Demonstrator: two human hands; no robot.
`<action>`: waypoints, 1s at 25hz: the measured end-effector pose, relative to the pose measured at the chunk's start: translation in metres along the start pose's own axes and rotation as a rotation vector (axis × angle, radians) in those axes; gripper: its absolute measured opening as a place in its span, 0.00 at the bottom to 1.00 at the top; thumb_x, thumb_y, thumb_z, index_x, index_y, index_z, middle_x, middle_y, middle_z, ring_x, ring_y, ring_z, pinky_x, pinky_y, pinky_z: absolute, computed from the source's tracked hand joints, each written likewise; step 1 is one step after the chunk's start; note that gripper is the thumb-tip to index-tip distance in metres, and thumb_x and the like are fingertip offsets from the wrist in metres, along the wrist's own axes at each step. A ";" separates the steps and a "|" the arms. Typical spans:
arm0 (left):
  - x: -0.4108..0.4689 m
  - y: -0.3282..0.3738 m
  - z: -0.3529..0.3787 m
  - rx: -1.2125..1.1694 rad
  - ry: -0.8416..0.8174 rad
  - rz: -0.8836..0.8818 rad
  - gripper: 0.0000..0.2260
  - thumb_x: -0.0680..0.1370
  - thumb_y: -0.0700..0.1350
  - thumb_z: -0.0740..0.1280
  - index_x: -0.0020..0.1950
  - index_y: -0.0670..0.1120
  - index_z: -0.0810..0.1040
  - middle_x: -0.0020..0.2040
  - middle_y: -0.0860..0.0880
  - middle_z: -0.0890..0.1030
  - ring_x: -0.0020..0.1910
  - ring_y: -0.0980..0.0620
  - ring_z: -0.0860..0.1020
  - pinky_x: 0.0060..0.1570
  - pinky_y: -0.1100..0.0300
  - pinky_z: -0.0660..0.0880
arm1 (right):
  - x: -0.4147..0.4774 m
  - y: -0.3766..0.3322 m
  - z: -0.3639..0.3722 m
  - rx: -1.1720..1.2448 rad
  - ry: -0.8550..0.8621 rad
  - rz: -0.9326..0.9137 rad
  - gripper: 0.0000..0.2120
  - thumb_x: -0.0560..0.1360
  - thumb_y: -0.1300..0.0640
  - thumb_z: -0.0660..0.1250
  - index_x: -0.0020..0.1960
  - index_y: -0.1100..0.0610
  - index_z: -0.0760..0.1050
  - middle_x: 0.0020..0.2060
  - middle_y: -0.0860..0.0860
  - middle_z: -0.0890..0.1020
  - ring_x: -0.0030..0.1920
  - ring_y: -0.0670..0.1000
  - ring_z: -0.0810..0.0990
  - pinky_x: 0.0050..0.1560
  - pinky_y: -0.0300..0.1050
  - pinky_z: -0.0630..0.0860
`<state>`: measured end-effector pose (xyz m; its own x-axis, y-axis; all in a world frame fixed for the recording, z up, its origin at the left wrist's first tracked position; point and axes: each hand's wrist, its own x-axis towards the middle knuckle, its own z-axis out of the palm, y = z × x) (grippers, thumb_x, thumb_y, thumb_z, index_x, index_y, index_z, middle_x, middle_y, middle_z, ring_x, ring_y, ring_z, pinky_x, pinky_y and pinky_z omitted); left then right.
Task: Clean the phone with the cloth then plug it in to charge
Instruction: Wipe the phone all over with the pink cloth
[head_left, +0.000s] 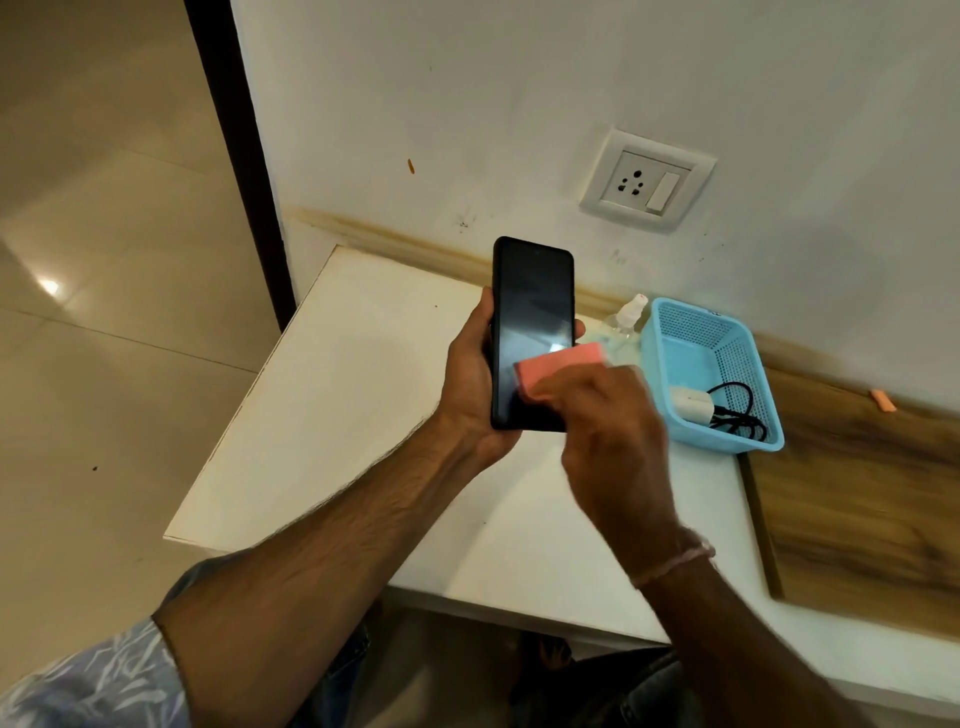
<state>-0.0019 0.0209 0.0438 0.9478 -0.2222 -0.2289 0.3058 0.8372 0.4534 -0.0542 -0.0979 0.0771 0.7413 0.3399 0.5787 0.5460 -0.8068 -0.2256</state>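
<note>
Both hands are busy: the left hand (470, 384) grips the phone (532, 312) by its edges above the worktop (337, 415), and the right hand (608, 426) holds the pink cloth (558, 369) against its lower screen. Too strong rubbing could push the phone out of this grip, and it would fall.

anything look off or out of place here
Nothing spilled or broken. A brownish streak runs along the wall behind the table, an orange smear marks the wall, and a small orange scrap lies on the wood panel.
</note>
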 end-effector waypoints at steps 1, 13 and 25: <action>-0.001 0.000 0.001 0.002 -0.005 -0.009 0.31 0.81 0.63 0.56 0.74 0.42 0.72 0.63 0.36 0.77 0.58 0.38 0.77 0.64 0.44 0.73 | 0.005 0.001 -0.002 0.016 0.049 0.087 0.08 0.75 0.65 0.65 0.49 0.64 0.82 0.45 0.60 0.83 0.47 0.56 0.77 0.51 0.48 0.77; -0.004 0.003 0.003 -0.009 -0.006 -0.023 0.30 0.82 0.63 0.57 0.74 0.42 0.71 0.62 0.37 0.78 0.56 0.39 0.78 0.59 0.46 0.77 | 0.004 -0.002 0.002 0.047 -0.073 -0.127 0.10 0.75 0.61 0.66 0.51 0.65 0.82 0.46 0.61 0.83 0.48 0.60 0.81 0.54 0.50 0.78; -0.002 0.001 0.001 0.000 -0.035 -0.003 0.30 0.82 0.63 0.57 0.72 0.42 0.74 0.58 0.38 0.81 0.53 0.40 0.80 0.58 0.47 0.78 | 0.007 0.001 0.004 0.038 0.004 -0.024 0.07 0.74 0.66 0.69 0.50 0.64 0.82 0.46 0.59 0.82 0.47 0.57 0.79 0.51 0.47 0.78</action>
<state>-0.0034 0.0214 0.0451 0.9495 -0.2418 -0.1998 0.3083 0.8364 0.4531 -0.0475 -0.0946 0.0779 0.7260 0.3568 0.5878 0.5781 -0.7796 -0.2408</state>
